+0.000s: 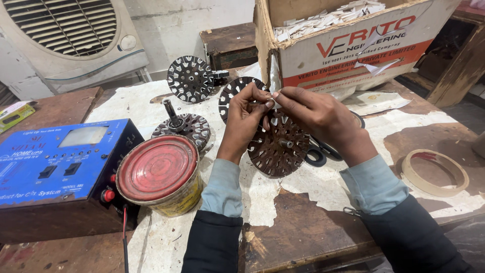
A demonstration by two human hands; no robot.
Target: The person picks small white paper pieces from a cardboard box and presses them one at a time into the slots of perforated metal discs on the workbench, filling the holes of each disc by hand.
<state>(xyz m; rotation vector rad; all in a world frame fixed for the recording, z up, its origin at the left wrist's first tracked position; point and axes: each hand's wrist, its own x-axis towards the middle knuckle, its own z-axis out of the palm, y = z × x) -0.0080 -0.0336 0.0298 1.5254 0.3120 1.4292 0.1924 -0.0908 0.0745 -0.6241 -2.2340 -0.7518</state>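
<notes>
— Left hand (pixel 246 117)?
— Pinching a small white slip (pixel 272 95) at fingertips, over the slotted disc (pixel 279 145).
— Right hand (pixel 317 117)?
— Pinching the same slip from the other side, fingertips touching the left's.
— Disc?
— Flat on the table (pixel 313 227), just under both hands, scissors (pixel 319 153) beside it.
— Around?
— Red-lidded tin (pixel 160 174) left, against a blue box (pixel 58 162). More discs (pixel 191 78) behind. Cardboard box (pixel 353 45) of white slips behind the hands. Tape ring (pixel 435 172) far right.
</notes>
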